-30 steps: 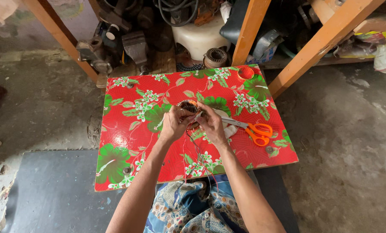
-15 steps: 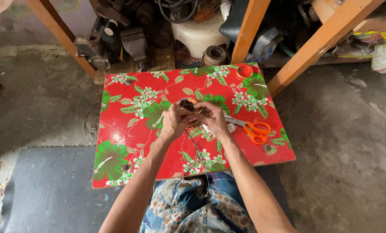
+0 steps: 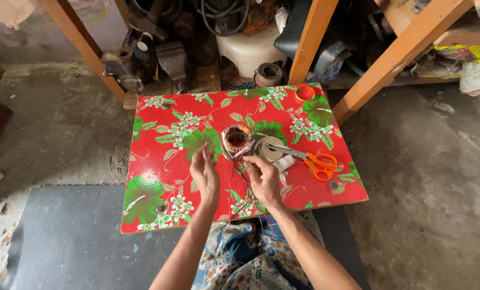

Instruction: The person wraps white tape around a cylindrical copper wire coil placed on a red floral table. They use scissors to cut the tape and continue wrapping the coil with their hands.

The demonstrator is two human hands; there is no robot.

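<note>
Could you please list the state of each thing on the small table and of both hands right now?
Stator coil: on the table, released, thin wires trailing toward the hands.
Scissors: closed, lying flat.
Tape roll: flat, under the scissor blades.
Left hand: fingers pinching wire.
Right hand: fingers pinching wire.

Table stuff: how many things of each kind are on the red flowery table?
Wound copper coil ring: 1
Orange-handled scissors: 1
Round grey tape roll: 1
Small red cap: 1
Total: 4
</note>
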